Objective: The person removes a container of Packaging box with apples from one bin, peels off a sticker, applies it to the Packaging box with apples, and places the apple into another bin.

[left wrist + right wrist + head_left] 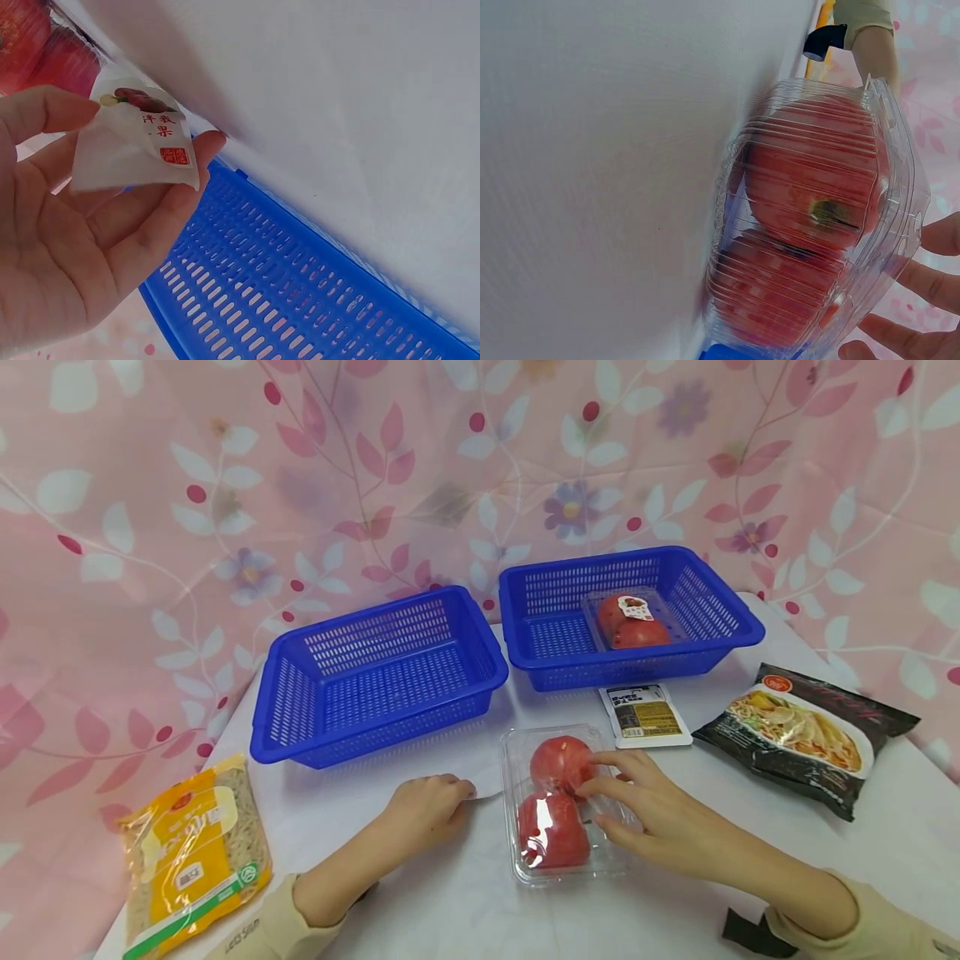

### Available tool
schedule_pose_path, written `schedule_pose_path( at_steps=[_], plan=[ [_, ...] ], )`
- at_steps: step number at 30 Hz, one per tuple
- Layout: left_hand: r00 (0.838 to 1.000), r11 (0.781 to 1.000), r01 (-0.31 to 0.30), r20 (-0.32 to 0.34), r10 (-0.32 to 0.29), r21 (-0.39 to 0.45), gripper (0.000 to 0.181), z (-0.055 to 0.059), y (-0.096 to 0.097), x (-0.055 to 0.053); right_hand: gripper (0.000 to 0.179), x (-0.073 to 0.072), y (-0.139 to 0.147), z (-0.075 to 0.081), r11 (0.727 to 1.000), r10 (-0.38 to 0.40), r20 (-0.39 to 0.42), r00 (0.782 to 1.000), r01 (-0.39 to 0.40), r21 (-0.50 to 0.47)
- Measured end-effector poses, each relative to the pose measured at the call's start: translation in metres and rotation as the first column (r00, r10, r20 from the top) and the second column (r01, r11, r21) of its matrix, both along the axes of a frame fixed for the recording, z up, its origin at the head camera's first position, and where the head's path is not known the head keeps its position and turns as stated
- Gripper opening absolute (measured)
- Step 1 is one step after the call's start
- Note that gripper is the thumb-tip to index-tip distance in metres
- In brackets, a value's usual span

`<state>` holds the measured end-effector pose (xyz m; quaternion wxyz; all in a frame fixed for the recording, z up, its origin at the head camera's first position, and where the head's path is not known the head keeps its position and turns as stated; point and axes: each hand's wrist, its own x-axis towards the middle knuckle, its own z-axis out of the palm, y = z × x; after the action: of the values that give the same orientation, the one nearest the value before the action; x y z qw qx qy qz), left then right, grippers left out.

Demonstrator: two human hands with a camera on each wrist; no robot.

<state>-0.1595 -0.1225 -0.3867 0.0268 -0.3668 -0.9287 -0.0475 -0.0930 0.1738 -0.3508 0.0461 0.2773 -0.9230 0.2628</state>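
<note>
A clear plastic box (512,827) lies on the white table, its lid closed over two red tomatoes (553,833). My right hand (667,818) is at the box's right side, fingers spread and fingertips on the lid. Left of the box, my left hand (427,810) pinches a white paper label (135,150) between thumb and fingers. Red characters and a small fruit picture are printed on the label, as the left wrist view shows. Ribbed clear plastic and a green stem end on one tomato (814,172) appear in the right wrist view.
Two blue baskets stand behind: the left basket (378,731) shows a bare bottom, the right basket (630,668) holds a labelled box of tomatoes (637,620). A yellow bag (197,852) lies far left. On the right are a flat white-edged packet (647,717) and a black noodle bag (806,735).
</note>
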Motion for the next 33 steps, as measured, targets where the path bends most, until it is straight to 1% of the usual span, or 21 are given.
schedule_pose_path(
  at_steps=[4, 9, 11, 14, 18, 21, 24, 28, 30, 33],
  plan=[
    [1.000, 1.000, -0.025, -0.008, 0.025, -0.014, 0.006, 0.002, 0.001, 0.000, 0.026, 0.000, 0.000, 0.000, 1.000, -0.005, 0.014, 1.000, 0.005, -0.002],
    [0.999, 0.999, -0.039, -0.023, 0.039, 0.004, 0.007, 0.004, 0.001, 0.000, 0.026, 0.001, -0.001, 0.000, 1.000, -0.004, 0.040, 0.999, 0.004, 0.000],
    [0.999, 0.999, -0.050, -0.012, 0.050, 0.014, 0.008, 0.006, 0.000, 0.000, 0.026, 0.001, -0.001, 0.000, 1.000, -0.002, 0.048, 0.999, 0.002, 0.003],
    [0.996, 0.996, -0.084, 0.036, 0.083, 0.030, 0.010, 0.010, -0.003, 0.000, 0.026, 0.001, -0.001, 0.000, 1.000, 0.002, 0.042, 0.999, -0.002, 0.009],
    [0.988, 0.986, -0.124, 0.104, 0.112, 0.109, 0.017, 0.019, -0.008, -0.003, 0.026, 0.001, -0.002, -0.001, 1.000, 0.003, -0.006, 1.000, -0.003, 0.012],
    [0.986, 0.970, -0.128, 0.136, 0.102, 0.206, 0.019, 0.027, -0.014, -0.005, 0.026, 0.000, -0.002, 0.000, 1.000, 0.005, -0.038, 0.999, -0.005, 0.011],
    [0.989, 0.951, -0.128, 0.113, 0.100, 0.281, 0.017, 0.035, -0.020, -0.007, 0.026, 0.000, -0.003, 0.001, 1.000, 0.009, -0.045, 0.999, -0.009, 0.005],
    [0.990, 0.936, -0.144, 0.042, 0.138, 0.320, 0.017, 0.044, -0.027, -0.007, 0.026, 0.000, -0.004, 0.001, 1.000, 0.016, -0.050, 0.999, -0.016, -0.004],
    [0.988, 0.931, -0.153, 0.034, 0.151, 0.330, 0.017, 0.046, -0.029, -0.007, 0.026, 0.000, -0.005, 0.001, 1.000, 0.021, -0.060, 0.998, -0.022, -0.008],
    [0.986, 0.924, -0.169, 0.047, 0.163, 0.343, 0.014, 0.048, -0.031, -0.007, 0.026, 0.000, -0.005, 0.001, 1.000, 0.028, -0.077, 0.997, -0.029, -0.010]
  ],
)
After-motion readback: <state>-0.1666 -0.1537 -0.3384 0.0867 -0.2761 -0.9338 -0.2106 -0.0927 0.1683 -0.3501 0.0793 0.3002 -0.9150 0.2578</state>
